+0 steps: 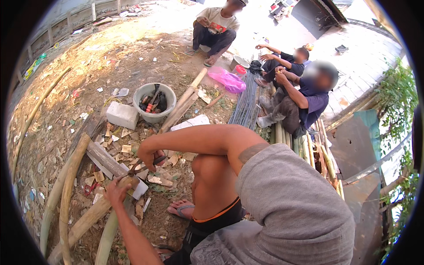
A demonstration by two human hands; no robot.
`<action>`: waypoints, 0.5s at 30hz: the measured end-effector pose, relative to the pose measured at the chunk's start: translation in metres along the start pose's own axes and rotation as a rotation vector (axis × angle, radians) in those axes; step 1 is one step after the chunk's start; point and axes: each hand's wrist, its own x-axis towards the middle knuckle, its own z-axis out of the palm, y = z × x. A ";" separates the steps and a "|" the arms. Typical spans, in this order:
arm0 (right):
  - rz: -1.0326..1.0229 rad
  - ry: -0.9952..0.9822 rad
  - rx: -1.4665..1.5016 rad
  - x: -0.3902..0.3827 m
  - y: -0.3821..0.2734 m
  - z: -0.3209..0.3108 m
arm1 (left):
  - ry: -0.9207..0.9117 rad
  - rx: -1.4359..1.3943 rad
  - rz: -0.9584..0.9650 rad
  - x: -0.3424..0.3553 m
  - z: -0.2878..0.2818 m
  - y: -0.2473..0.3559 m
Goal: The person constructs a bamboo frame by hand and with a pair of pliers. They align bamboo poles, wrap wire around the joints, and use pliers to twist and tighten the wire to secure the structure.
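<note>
My right hand [152, 159] is closed around the dark handles of a pair of pincers [139, 168]. Its jaws reach the end of a pale wooden pole [89, 215], where the pole meets other lengths of wood. On that same end lies my left hand [116, 191], its fingers wrapped over the pole beside the tool. Whatever the jaws bite on is too small to make out. A squared length of timber [106, 157] runs up to the joint from the far left, and a white block [140, 189] sits just under it.
Beyond my hands stand a grey bucket of tools [154, 102] and a pale concrete block [122, 115]. Wood chips litter the ground. Three people squat or sit farther off, near a pink plastic bag [227, 79] and a bundle of dark rods [245, 105]. Curved poles [66, 198] lie left.
</note>
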 end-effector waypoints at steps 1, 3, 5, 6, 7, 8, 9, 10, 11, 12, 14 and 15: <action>0.015 0.007 -0.046 -0.002 -0.020 -0.009 | 0.012 -0.025 -0.003 0.003 -0.009 -0.029; -0.010 -0.063 0.034 0.009 -0.021 -0.015 | 0.084 -0.062 0.058 -0.001 -0.013 -0.029; 0.046 -0.073 0.122 0.015 -0.012 -0.009 | 0.126 -0.039 0.053 -0.018 -0.025 -0.007; -0.050 -0.004 0.137 0.005 -0.008 0.001 | 0.143 0.053 0.059 -0.019 -0.020 -0.007; -0.120 0.068 0.148 -0.010 0.000 0.010 | 0.157 0.124 0.071 -0.018 -0.011 -0.001; -0.155 0.143 0.142 -0.031 0.008 0.013 | 0.141 0.099 0.059 -0.017 -0.005 0.009; -0.144 0.116 0.079 -0.038 -0.006 0.008 | 0.153 0.083 0.066 -0.018 -0.005 0.000; -0.148 0.100 0.148 -0.040 -0.003 0.007 | 0.166 0.083 0.044 -0.020 -0.006 0.005; -0.129 0.100 0.148 -0.045 -0.008 0.006 | 0.164 0.054 0.024 -0.023 -0.010 0.009; -0.106 0.104 0.162 -0.050 -0.015 0.005 | 0.157 0.028 0.018 -0.027 -0.015 0.010; -0.108 0.121 0.139 -0.052 -0.027 0.009 | 0.174 0.024 -0.011 -0.036 -0.014 0.004; -0.097 0.134 0.141 -0.053 -0.031 0.007 | 0.172 0.021 -0.020 -0.037 -0.014 0.001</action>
